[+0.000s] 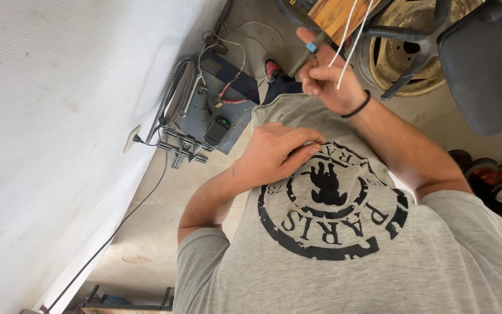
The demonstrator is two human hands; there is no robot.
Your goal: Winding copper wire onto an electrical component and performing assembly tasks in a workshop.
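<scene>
My right hand [329, 78] is raised in front of my chest and is closed around a thin dark metal rod [304, 58] with a blue band near its top. Two white cords [352, 35] run up from that hand toward the top edge. My left hand [277, 152] lies against my grey T-shirt [344, 256] with a round black print. Its thumb and fingers are drawn together on the fabric. A black band circles my right wrist [358, 106].
A white wall [47, 145] fills the left, with a socket and plug [132, 138] and a black cable running down. On the concrete floor lie a dark board with wires [225, 102] and metal fittings [184, 148]. A rusty wheel rim [405, 49], black seat [483, 70], wooden plank [335, 14] and copper wire spools [498, 180] are at right.
</scene>
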